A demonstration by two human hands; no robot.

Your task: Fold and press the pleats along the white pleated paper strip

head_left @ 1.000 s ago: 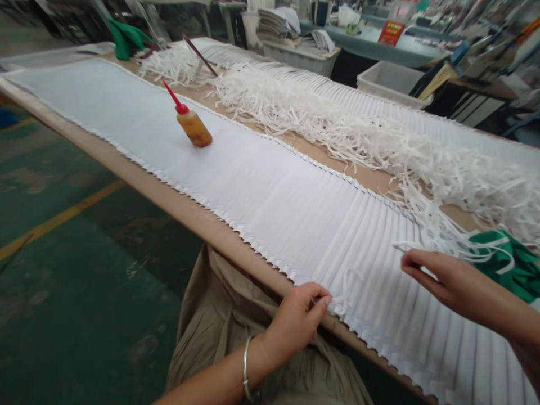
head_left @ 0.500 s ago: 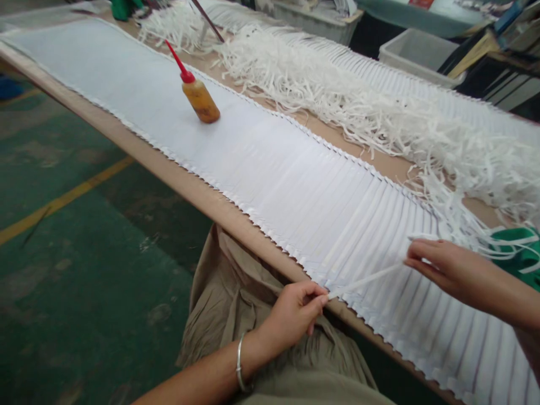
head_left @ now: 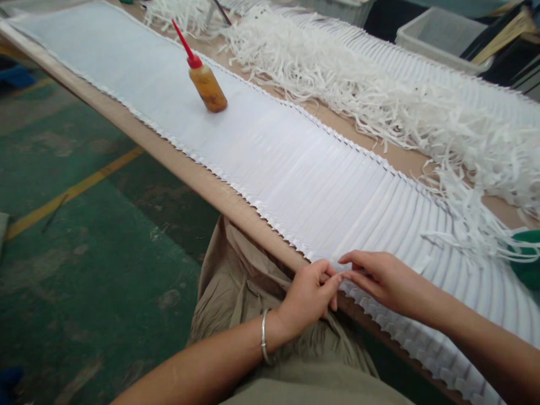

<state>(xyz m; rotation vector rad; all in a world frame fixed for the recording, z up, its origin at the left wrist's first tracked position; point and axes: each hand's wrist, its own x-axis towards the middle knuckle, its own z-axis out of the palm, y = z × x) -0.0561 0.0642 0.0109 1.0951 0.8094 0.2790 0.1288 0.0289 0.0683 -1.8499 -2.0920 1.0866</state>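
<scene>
A long band of overlapping white paper strips (head_left: 295, 169) runs along the near side of the wooden table (head_left: 169, 154). My left hand (head_left: 310, 295), with a silver bangle on its wrist, pinches the near end of a white strip at the band's front edge. My right hand (head_left: 379, 278) meets it there, thumb and forefinger closed on the same strip end, fingertips touching the left hand's. The strip itself is mostly hidden under the fingers.
An amber glue bottle (head_left: 206, 87) with a red nozzle stands on the band farther left. A heap of loose white strips (head_left: 379, 95) lies behind it, and a green cloth (head_left: 527, 267) sits at the right. A grey bin (head_left: 439, 36) stands beyond the table. Green floor lies to the left.
My right hand, which held a strip stretched out from the left hand, has slid left to meet the left hand at the band's edge. The view has tilted downward.
</scene>
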